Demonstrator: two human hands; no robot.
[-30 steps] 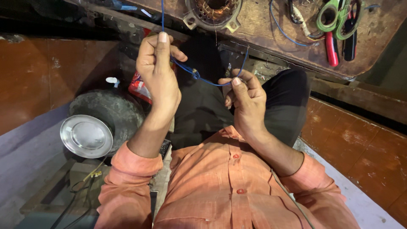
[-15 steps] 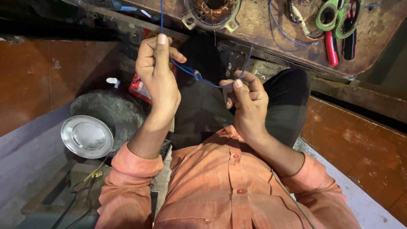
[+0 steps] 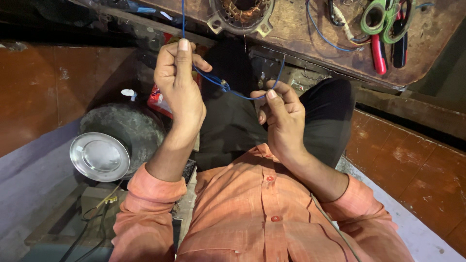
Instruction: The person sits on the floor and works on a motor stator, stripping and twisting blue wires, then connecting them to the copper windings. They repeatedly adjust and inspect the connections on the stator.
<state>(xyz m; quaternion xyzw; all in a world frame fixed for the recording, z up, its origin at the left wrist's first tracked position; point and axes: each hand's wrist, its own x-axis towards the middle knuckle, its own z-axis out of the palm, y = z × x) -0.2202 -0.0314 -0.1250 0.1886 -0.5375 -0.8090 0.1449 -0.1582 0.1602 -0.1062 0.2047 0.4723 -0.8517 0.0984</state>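
Blue wire (image 3: 242, 92) (thin, knotted), pinched, both hands

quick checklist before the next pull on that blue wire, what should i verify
1. Left hand has the blue wire pinched: ok, fingers closed on it near the thumb tip.
2. Right hand has the other end: ok, fingertips grip it.
3. Knot or joint sits between the hands: ok, in plain view, though whether it is tight, cannot tell.
4. Wire runs free up to the wooden bench: cannot tell, it leaves the frame at the top.
5. Motor stator is clear of the wire: cannot tell, the strand passes close beside it.
6. Pliers are within reach: ok, lying on the bench.
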